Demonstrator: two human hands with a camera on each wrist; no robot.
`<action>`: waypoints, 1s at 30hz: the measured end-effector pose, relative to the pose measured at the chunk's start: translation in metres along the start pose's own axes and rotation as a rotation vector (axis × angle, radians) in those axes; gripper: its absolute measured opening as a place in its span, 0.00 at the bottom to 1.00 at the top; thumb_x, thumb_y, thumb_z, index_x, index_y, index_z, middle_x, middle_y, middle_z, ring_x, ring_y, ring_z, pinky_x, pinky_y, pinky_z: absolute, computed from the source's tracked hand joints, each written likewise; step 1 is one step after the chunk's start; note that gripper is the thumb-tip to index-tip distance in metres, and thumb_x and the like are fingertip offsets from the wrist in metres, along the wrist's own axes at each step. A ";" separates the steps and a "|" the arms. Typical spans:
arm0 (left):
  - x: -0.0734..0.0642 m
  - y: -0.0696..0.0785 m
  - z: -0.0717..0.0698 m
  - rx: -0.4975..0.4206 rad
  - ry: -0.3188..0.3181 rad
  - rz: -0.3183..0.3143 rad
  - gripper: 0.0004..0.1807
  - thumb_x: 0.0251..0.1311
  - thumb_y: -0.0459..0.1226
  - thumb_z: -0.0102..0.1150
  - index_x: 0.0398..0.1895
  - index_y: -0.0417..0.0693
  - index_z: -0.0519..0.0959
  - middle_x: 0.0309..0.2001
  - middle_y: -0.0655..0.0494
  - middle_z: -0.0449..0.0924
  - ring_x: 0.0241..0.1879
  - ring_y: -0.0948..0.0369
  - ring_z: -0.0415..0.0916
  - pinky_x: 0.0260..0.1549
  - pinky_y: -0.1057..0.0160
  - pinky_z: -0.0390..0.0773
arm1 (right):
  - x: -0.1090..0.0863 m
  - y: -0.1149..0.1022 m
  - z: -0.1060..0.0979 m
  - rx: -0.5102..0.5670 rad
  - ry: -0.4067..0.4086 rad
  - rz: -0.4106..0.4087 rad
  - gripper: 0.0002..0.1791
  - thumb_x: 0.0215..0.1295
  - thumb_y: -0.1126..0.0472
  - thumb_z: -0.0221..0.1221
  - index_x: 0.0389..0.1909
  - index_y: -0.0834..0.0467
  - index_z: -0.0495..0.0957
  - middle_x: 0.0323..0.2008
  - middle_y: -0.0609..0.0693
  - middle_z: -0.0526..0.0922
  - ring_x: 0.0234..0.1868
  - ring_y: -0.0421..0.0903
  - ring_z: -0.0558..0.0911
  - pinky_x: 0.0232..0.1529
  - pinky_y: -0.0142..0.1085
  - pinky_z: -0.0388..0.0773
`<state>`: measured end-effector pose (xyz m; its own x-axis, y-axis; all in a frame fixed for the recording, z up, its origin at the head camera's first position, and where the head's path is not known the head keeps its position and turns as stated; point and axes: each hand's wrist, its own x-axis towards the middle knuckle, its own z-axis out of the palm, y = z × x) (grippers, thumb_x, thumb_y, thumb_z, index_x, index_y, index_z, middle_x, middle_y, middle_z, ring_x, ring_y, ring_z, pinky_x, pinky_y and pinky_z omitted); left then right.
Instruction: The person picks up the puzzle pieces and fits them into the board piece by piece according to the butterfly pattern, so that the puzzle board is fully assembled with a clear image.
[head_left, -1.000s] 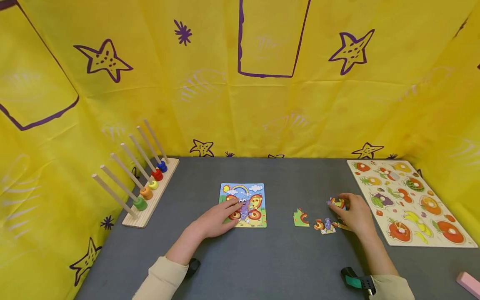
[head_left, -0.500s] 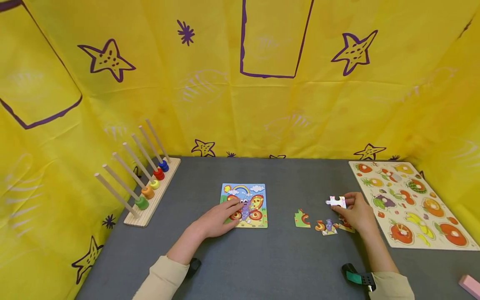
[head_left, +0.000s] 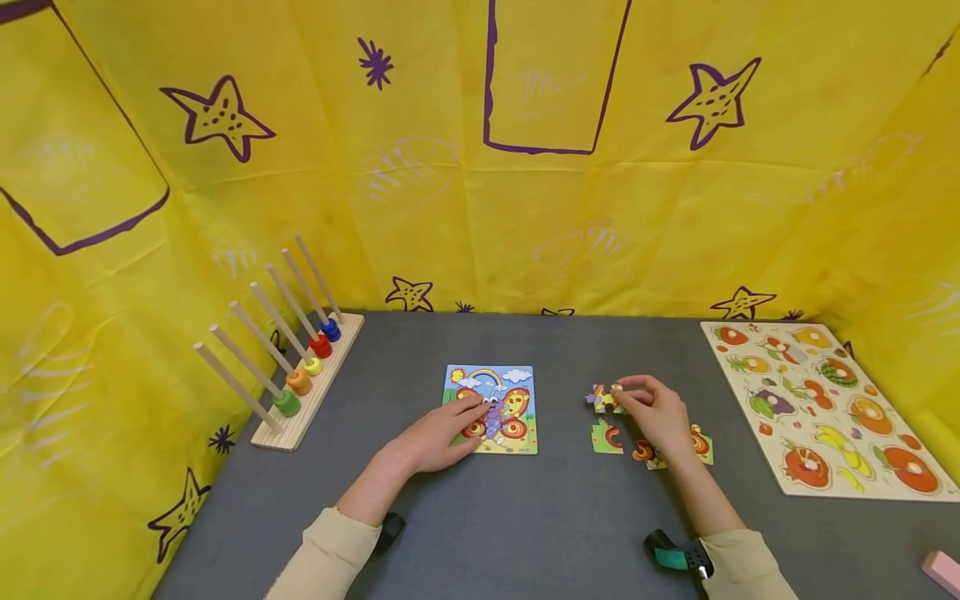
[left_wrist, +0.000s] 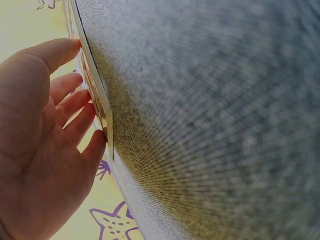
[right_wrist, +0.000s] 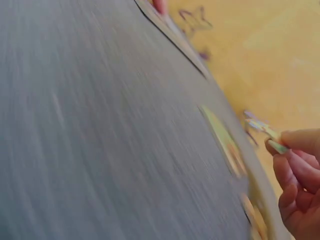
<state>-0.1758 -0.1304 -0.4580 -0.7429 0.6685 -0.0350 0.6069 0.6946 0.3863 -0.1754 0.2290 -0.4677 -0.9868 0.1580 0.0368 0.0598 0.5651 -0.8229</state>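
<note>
My left hand (head_left: 435,435) rests with extended fingers on a square butterfly picture board (head_left: 513,437); the left wrist view shows the fingertips touching the top face of the board (left_wrist: 102,102). My right hand (head_left: 660,417) pinches a jigsaw piece (head_left: 603,398) between thumb and fingers, above the table. In the right wrist view this piece (right_wrist: 262,127) is seen nearly edge-on. Just below it lies a green-and-red corner piece (head_left: 606,437). A butterfly piece (head_left: 649,454) is partly hidden by the right hand, and another piece (head_left: 702,446) shows beyond the wrist.
A wooden peg stand (head_left: 318,383) with coloured rings stands at the left. On the right lies a fruit puzzle board (head_left: 832,408). A pink block (head_left: 942,571) sits near the lower right corner. A yellow curtain (head_left: 465,225) closes off the back of the grey table (head_left: 525,517).
My right hand has picked up the jigsaw piece, shown its white back, turned it picture side up and carried it left above the corner piece. The left hand stays on the board.
</note>
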 end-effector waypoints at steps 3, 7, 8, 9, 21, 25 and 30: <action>0.000 0.000 0.000 0.002 0.001 -0.001 0.30 0.69 0.44 0.54 0.71 0.45 0.65 0.71 0.46 0.62 0.69 0.49 0.60 0.64 0.49 0.63 | 0.001 -0.011 0.019 0.096 -0.067 0.026 0.17 0.63 0.50 0.66 0.46 0.57 0.80 0.35 0.49 0.88 0.31 0.41 0.84 0.31 0.31 0.74; 0.000 0.001 -0.001 -0.002 -0.001 0.000 0.30 0.69 0.44 0.54 0.72 0.44 0.65 0.70 0.46 0.63 0.68 0.49 0.60 0.64 0.49 0.63 | 0.002 -0.025 0.044 0.249 -0.139 0.044 0.15 0.61 0.57 0.67 0.44 0.62 0.80 0.31 0.51 0.86 0.27 0.43 0.81 0.27 0.31 0.76; 0.000 0.001 -0.001 -0.003 -0.003 0.000 0.30 0.69 0.43 0.54 0.72 0.44 0.65 0.70 0.46 0.63 0.68 0.49 0.60 0.64 0.49 0.63 | 0.002 -0.028 0.050 0.280 -0.156 0.047 0.15 0.61 0.58 0.67 0.43 0.63 0.80 0.31 0.51 0.86 0.26 0.43 0.80 0.26 0.31 0.77; 0.000 0.001 -0.001 -0.003 -0.004 0.000 0.30 0.69 0.43 0.54 0.72 0.44 0.65 0.70 0.46 0.63 0.68 0.49 0.60 0.64 0.49 0.63 | 0.003 -0.031 0.057 0.316 -0.173 0.054 0.14 0.61 0.60 0.67 0.43 0.64 0.80 0.30 0.52 0.86 0.25 0.43 0.80 0.25 0.31 0.77; 0.001 0.003 -0.002 0.000 0.002 -0.006 0.30 0.69 0.44 0.54 0.72 0.45 0.65 0.70 0.46 0.63 0.68 0.49 0.61 0.64 0.49 0.64 | 0.005 -0.059 0.103 0.104 -0.168 -0.100 0.12 0.57 0.54 0.70 0.36 0.57 0.83 0.26 0.45 0.85 0.25 0.39 0.78 0.27 0.33 0.73; 0.001 0.003 -0.002 0.008 0.019 0.009 0.29 0.69 0.42 0.54 0.72 0.46 0.66 0.69 0.44 0.63 0.67 0.47 0.62 0.63 0.47 0.64 | 0.006 -0.060 0.109 0.016 -0.131 -0.153 0.11 0.56 0.55 0.71 0.34 0.57 0.83 0.24 0.44 0.84 0.26 0.39 0.78 0.29 0.35 0.70; 0.001 0.004 -0.001 0.019 0.029 0.016 0.28 0.69 0.41 0.53 0.72 0.49 0.66 0.69 0.44 0.64 0.65 0.46 0.64 0.61 0.45 0.66 | 0.006 -0.059 0.111 -0.020 -0.105 -0.180 0.10 0.55 0.55 0.71 0.33 0.56 0.83 0.24 0.43 0.84 0.26 0.40 0.78 0.30 0.35 0.71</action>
<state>-0.1744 -0.1267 -0.4557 -0.7410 0.6715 -0.0024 0.6234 0.6892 0.3693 -0.2014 0.1068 -0.4813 -0.9920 -0.0318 0.1218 -0.1168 0.5928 -0.7969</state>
